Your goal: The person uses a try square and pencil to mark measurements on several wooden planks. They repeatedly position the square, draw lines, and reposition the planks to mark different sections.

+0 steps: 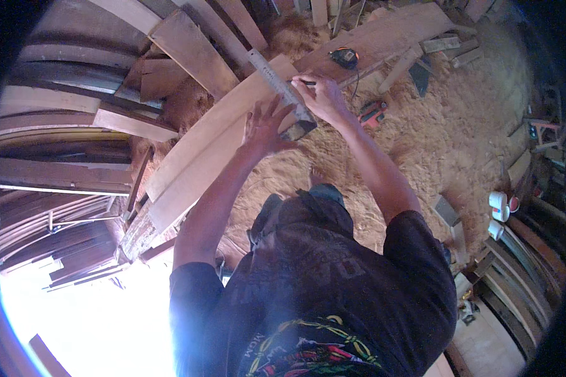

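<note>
A pale wooden board (195,160) lies slantwise in front of me on a longer plank. Across it rests a try square with a metal blade (271,78) and a dark stock (299,130) against the board's near edge. My left hand (264,129) is spread open, its fingers pressing on the board and the square. My right hand (324,100) is closed around a short dark pencil (308,83), just right of the blade. Whether its tip touches the wood is hidden.
A round tape measure (344,58) sits on the plank beyond my right hand. A red and green power tool (372,114) lies on the sawdust-covered floor (446,144). Stacked boards (63,100) crowd the left; more timber (516,283) lies at lower right.
</note>
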The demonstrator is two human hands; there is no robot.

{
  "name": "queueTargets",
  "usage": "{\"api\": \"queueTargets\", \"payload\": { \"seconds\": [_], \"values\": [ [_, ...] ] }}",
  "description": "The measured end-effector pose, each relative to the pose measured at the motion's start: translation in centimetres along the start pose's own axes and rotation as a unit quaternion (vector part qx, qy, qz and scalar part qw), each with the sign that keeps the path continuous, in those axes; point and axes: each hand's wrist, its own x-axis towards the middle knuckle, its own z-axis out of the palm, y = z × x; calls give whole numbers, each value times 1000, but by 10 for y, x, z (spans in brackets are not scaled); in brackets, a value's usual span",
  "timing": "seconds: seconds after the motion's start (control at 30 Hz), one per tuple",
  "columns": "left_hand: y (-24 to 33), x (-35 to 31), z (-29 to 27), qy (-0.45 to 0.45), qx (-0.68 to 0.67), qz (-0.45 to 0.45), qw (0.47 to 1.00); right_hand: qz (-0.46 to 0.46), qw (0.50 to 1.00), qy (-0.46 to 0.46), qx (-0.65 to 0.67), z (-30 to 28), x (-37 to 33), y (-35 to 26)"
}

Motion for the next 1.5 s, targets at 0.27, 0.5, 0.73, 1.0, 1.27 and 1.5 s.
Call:
{"api": "queueTargets", "payload": {
  "seconds": [0.27, 0.5, 0.73, 1.0, 1.27, 1.5],
  "values": [
    [-1, -1, 3, 13, -23, 0, 1000, 63, 981, -176, -44, -76, -37, -29],
    [-2, -3, 6, 27, -30, 9, 999, -68, 971, -174, -148, -29, 56, -10],
    [-2, -3, 5, 8, -27, -5, 1000, -39, 987, -126, -92, -19, 46, -14],
    [18, -17, 18, 53, -6, -6, 999, 126, 984, -120, -43, -98, -121, -17],
    [-15, -98, 40, 205, -324, -93, 919, 423, 906, 16, -18, -114, -285, 29],
    [-60, -152, 53, 301, -753, -194, 552, 315, 948, -53, 1, -80, -225, 22]
  ]
}}
